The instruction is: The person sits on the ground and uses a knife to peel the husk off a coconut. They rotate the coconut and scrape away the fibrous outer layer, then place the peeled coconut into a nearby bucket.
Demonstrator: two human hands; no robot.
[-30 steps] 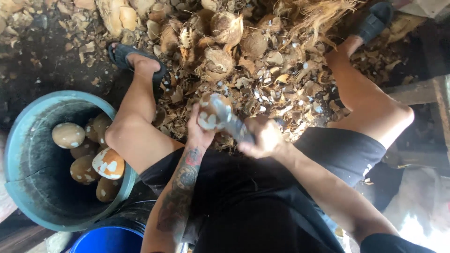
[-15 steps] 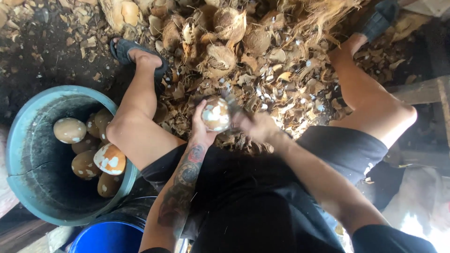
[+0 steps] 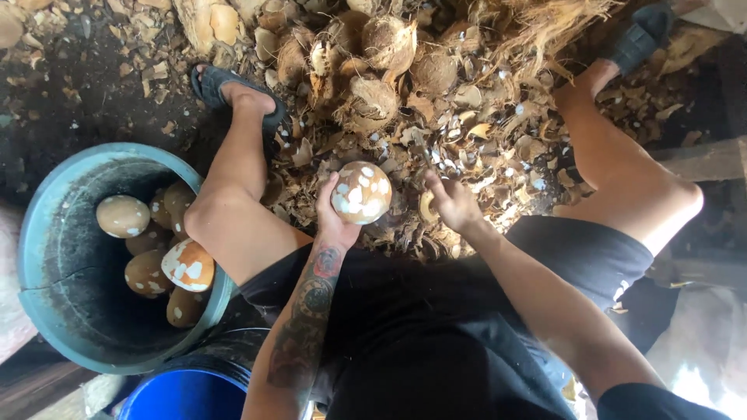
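My left hand (image 3: 333,224) grips a peeled coconut (image 3: 360,192), brown with white patches, from below and holds it over the husk pile between my knees. My right hand (image 3: 454,204) is just right of the coconut and apart from it, low over the shell scraps, with its fingers loosely curled beside a curved tan shell piece (image 3: 426,208). Whether it holds anything is hidden. No tool shows in either hand.
A blue-grey tub (image 3: 47,233) at my left knee holds several peeled coconuts (image 3: 187,264). A blue bucket (image 3: 183,393) stands below it. Unpeeled husked coconuts (image 3: 373,97) and shell chips (image 3: 498,148) cover the ground ahead. My feet in dark sandals rest at the pile's left (image 3: 226,82) and right (image 3: 638,35).
The right hand, earlier working a tool against the coconut, has drawn away to the right and down toward the scraps. The left hand has turned the coconut, showing more white patches.
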